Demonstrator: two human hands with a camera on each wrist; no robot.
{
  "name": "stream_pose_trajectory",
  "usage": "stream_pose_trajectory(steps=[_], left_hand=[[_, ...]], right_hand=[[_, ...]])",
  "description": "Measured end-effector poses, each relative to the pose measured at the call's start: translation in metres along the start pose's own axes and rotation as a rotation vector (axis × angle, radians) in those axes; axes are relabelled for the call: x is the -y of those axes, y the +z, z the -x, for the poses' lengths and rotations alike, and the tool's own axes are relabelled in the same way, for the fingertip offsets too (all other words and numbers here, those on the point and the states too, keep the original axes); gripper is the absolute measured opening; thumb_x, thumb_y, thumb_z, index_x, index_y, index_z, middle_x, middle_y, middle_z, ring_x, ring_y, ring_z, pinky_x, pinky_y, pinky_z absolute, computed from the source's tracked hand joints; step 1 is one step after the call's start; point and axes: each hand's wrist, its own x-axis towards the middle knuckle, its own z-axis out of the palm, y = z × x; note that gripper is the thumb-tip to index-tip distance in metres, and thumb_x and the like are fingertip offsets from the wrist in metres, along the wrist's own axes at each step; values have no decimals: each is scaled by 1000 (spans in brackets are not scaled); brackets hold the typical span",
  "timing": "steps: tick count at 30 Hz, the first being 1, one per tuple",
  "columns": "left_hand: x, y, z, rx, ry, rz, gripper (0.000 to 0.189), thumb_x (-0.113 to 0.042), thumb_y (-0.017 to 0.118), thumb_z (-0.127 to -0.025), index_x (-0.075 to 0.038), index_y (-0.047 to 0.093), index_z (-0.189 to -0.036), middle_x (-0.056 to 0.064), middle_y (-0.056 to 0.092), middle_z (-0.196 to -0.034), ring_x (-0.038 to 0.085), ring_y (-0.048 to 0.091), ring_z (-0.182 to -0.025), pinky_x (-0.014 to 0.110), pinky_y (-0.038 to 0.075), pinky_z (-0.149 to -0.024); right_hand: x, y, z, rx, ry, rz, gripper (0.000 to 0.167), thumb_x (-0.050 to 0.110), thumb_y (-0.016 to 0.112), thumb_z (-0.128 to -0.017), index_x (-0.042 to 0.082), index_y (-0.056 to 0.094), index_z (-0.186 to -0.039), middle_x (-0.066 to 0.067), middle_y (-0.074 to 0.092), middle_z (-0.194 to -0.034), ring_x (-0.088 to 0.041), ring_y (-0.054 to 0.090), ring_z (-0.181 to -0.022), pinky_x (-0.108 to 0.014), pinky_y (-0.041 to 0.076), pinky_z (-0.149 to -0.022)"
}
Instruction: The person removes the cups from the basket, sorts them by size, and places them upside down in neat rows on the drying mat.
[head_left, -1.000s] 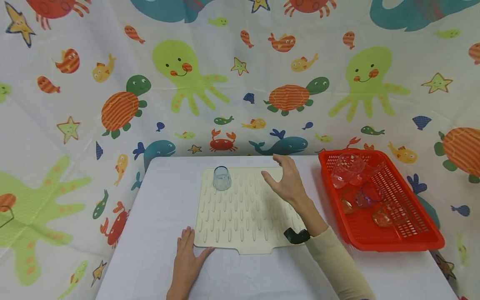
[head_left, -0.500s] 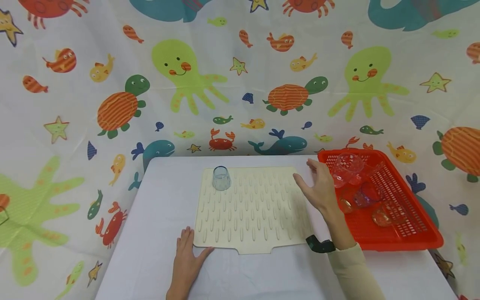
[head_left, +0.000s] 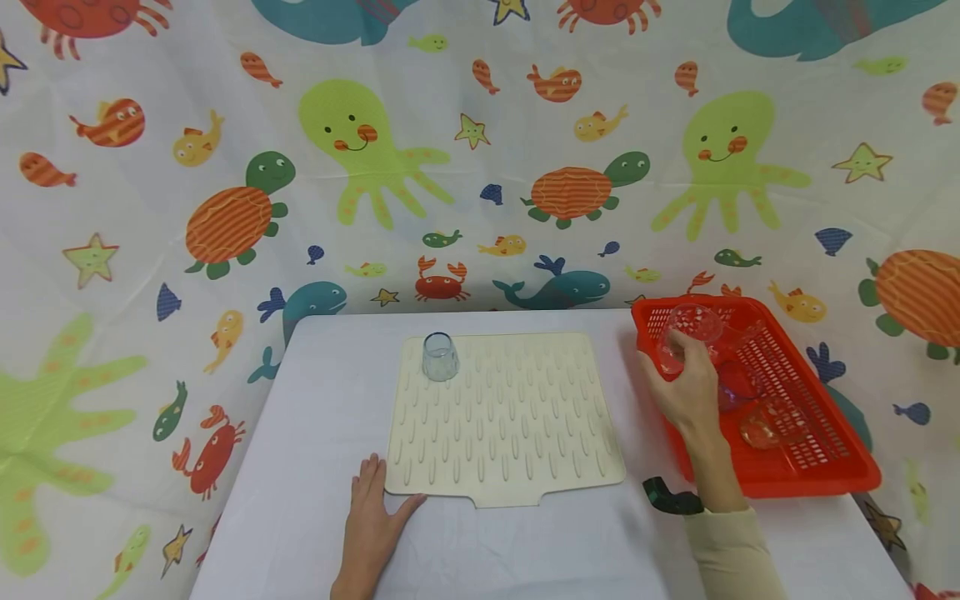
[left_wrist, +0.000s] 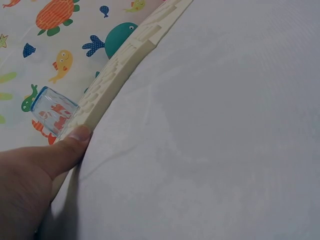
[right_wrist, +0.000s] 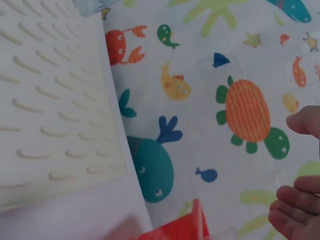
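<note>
My left hand (head_left: 372,521) lies flat on the table at the near left corner of a cream draining board (head_left: 517,417). Its thumb touches the board's edge, as the left wrist view also shows. Toward the board's far left, a clear bluish glass (head_left: 440,358) stands with its wider end down. My right hand (head_left: 690,392) is over the left side of a red plastic basket (head_left: 810,483), thumb and fingers spread at a clear glass (head_left: 696,321) inside. The right wrist view shows the thumb (right_wrist: 305,121) apart from the fingers; any contact with the glass is hidden.
A purplish clear glass (head_left: 738,387) and an amber-tinted clear piece (head_left: 768,425) lie in the basket. A white cloth (head_left: 555,550) covers the table. Behind it hangs a sea-animal curtain (head_left: 480,192).
My right hand has moved right, from above the draining board to over the red basket, reaching the clear glass there. My left hand stays at the board's corner.
</note>
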Motion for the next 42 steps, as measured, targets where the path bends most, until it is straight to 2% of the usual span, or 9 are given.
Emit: stream_pose_trajectory(steps=[7, 15, 23, 29, 33, 37, 42], left_hand=[[1, 1, 0, -15, 7, 11, 101, -51, 83, -75, 5, 41, -148, 25, 33, -160, 40, 26, -151, 49, 15, -131], [1, -2, -1, 48, -24, 13, 102, -50, 81, -78, 5, 36, -151, 24, 26, -163, 39, 20, -154, 48, 11, -133], [1, -3, -1, 49, -16, 9, 101, -50, 81, -79, 6, 36, -150, 25, 27, -163, 40, 20, -154, 49, 12, -132], [1, -2, -1, 28, -7, 16, 101, -50, 82, -78, 6, 38, -150, 25, 28, -162, 40, 22, -153, 49, 13, -132], [1, -2, -3, 46, -27, 22, 101, -50, 81, -79, 5, 36, -151, 24, 26, -163, 39, 19, -154, 48, 11, -133], [0, -3, -4, 67, -48, 24, 101, -51, 81, -79, 3, 35, -152, 23, 24, -165, 38, 16, -156, 47, 8, -133], [-1, -3, -3, 43, -34, 11, 101, -51, 82, -78, 4, 37, -151, 24, 27, -163, 39, 21, -154, 48, 12, -133]], right_hand=[[-21, -10, 2, 8, 113, 3, 66, 34, 72, -91, 3, 47, -144, -21, 53, -142, -38, 52, -123, -64, 50, -107], [-41, -24, 7, 107, 258, 13, 79, 46, 68, -92, 6, 36, -152, -21, 45, -151, -41, 45, -131, -65, 48, -109], [-54, -33, 15, 176, 307, 44, 83, 49, 67, -92, 3, 33, -153, -25, 45, -148, -43, 46, -126, -66, 49, -107], [-65, -37, 18, 268, 326, 85, 90, 53, 66, -92, 1, 28, -155, -28, 42, -149, -46, 44, -127, -70, 48, -105], [-73, -38, 20, 304, 330, 110, 93, 57, 64, -91, 0, 27, -154, -29, 41, -148, -46, 43, -126, -71, 48, -104], [-79, -38, 19, 319, 337, 137, 96, 58, 64, -91, -3, 25, -154, -31, 38, -150, -48, 40, -126, -73, 48, -103], [-85, -38, 18, 303, 311, 174, 95, 55, 67, -90, -7, 28, -152, -34, 39, -148, -50, 40, -124, -74, 47, -101]])
